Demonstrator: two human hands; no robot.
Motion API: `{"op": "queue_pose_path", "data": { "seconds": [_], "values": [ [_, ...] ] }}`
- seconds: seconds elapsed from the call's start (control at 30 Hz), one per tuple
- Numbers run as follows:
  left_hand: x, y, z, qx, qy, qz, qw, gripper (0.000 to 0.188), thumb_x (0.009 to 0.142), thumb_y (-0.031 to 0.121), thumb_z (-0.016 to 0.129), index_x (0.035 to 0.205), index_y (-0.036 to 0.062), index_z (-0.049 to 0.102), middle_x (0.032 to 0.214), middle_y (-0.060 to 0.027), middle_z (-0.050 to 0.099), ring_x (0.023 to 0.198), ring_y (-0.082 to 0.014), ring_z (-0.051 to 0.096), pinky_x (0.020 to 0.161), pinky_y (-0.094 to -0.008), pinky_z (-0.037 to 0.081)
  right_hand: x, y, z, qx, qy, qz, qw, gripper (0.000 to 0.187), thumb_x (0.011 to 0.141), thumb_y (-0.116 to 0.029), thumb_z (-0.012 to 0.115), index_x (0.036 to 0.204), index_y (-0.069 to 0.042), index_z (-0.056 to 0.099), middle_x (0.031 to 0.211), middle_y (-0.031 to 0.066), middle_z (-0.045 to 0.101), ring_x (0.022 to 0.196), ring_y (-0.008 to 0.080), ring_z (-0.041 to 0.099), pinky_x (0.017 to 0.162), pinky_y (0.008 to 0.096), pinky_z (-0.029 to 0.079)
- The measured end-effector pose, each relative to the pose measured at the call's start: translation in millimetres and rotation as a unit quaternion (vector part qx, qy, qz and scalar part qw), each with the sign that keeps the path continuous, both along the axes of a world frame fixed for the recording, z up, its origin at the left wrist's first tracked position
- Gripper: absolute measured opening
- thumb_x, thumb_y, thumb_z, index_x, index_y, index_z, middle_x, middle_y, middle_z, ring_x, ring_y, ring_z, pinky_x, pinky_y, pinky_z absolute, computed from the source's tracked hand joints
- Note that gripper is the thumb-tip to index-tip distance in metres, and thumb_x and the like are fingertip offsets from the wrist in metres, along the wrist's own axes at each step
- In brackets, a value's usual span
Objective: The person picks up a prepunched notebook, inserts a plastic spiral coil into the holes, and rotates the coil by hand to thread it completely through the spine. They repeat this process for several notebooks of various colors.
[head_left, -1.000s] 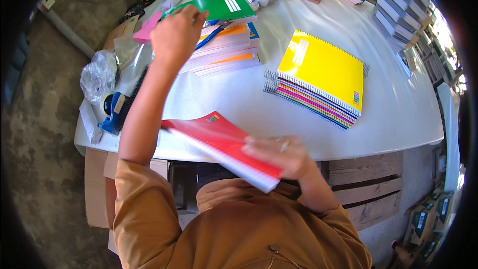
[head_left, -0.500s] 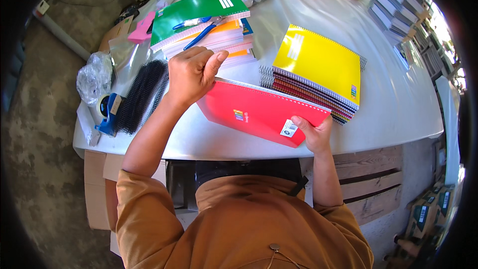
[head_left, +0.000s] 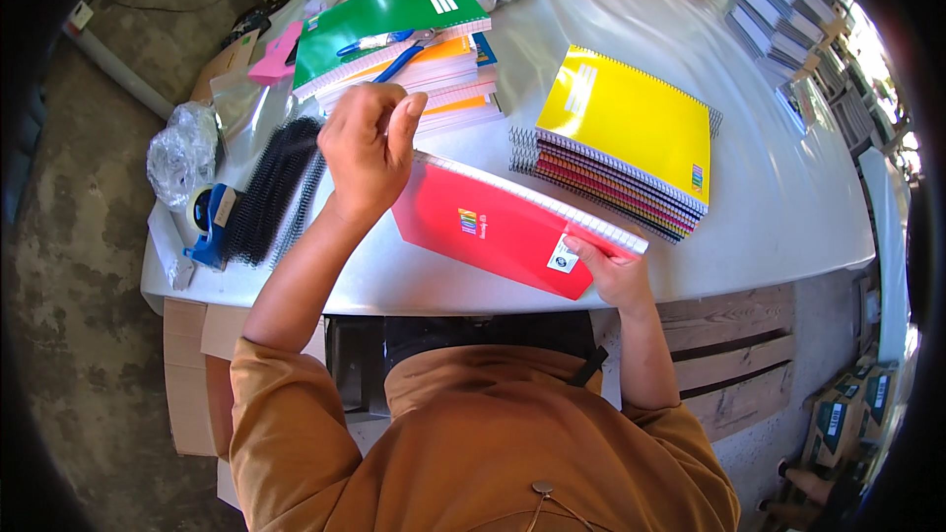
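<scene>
A red-covered notebook (head_left: 481, 215) is tilted up over the table's near edge, its punched edge and white page block facing away from me. My right hand (head_left: 623, 274) grips its right end, thumb on the cover beside a white sticker. Curled closed at the notebook's far left corner is my left hand (head_left: 367, 148); whatever its fingers hold is hidden. Beyond that hand, blue-handled pliers (head_left: 402, 61) lie on a stack topped by a green notebook (head_left: 379, 20). To the right stands a pile of coil-bound notebooks with a yellow cover (head_left: 631, 118) on top, wire ends sticking out.
Black binding coils (head_left: 271, 192) lie bunched at left, next to a blue tape dispenser (head_left: 212, 227) and crumpled clear plastic (head_left: 184, 156). Tall stacks of books (head_left: 778, 15) stand at the far right. A cardboard box (head_left: 185, 374) sits below the table's front edge.
The notebook has tipped, so more of its page edge shows. My left hand has shifted slightly left and up, and my right hand has come a little nearer with its end.
</scene>
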State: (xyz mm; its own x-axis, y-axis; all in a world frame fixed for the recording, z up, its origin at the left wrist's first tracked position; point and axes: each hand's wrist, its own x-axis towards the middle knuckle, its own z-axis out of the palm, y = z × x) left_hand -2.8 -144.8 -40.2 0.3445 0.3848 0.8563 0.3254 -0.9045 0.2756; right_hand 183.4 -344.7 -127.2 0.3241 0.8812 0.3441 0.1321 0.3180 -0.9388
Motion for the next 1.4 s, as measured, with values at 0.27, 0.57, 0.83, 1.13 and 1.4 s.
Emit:
{"op": "queue_pose_path", "data": {
  "seconds": [0.27,0.57,0.83,1.13,1.4],
  "values": [
    [-38.6,14.9,-85.9,0.16,0.121,0.048,0.979,0.113,0.073,0.081,0.028,0.138,-0.0092,0.013,0.144,-0.0304,0.009,0.132,-0.0496,0.006,0.105,-0.06,-0.002,-9.9,-0.2,4.3,0.153,-0.201,0.053,0.966,0.035,0.075,-0.001,0.062,0.11,0.004,0.061,0.11,0.0195,0.062,0.099,0.0274,0.063,0.085,0.0293,0.049],
    [-50.4,13.3,-76.9,0.16,0.024,0.019,0.987,0.095,0.079,0.062,0.047,0.139,-0.0046,0.015,0.145,-0.0277,0.01,0.135,-0.0406,0.008,0.108,-0.0511,0.003,-13.2,-3.1,5.0,0.152,-0.239,0.059,0.957,0.035,0.074,-0.009,0.066,0.106,0.003,0.063,0.109,0.0186,0.063,0.097,0.0278,0.063,0.085,0.0322,0.049],
    [-41.5,-24.5,26.1,-0.051,0.229,-0.091,0.968,0.052,0.07,0.039,0.072,0.106,0.0053,0.056,0.103,-0.011,0.055,0.101,-0.0273,0.049,0.088,-0.0375,0.033,8.3,1.4,3.5,0.117,-0.16,0.028,0.98,0.031,0.074,0.003,0.06,0.105,0.002,0.064,0.1,0.0148,0.067,0.077,0.0214,0.067,0.067,0.0261,0.05],
    [-47.0,-16.9,36.5,0.0,0.314,-0.121,0.942,0.028,0.077,0.032,0.067,0.076,0.0053,0.058,0.076,-0.0029,0.058,0.076,-0.0236,0.055,0.075,-0.0343,0.037,15.0,2.1,-16.1,0.081,-0.018,0.015,0.996,0.014,0.079,-0.001,0.068,0.092,0.003,0.066,0.082,0.0074,0.068,0.073,0.0105,0.062,0.063,0.023,0.05],
    [-51.5,-9.9,28.2,0.016,0.287,-0.126,0.949,0.019,0.075,0.025,0.068,0.081,0.0078,0.061,0.078,-0.0025,0.057,0.074,-0.0223,0.053,0.067,-0.0321,0.038,12.4,3.4,-12.4,0.076,0.025,-0.01,0.997,0.018,0.078,-0.003,0.069,0.094,0.001,0.063,0.086,0.0076,0.066,0.077,0.0118,0.061,0.071,0.0261,0.05]
  ]
}}
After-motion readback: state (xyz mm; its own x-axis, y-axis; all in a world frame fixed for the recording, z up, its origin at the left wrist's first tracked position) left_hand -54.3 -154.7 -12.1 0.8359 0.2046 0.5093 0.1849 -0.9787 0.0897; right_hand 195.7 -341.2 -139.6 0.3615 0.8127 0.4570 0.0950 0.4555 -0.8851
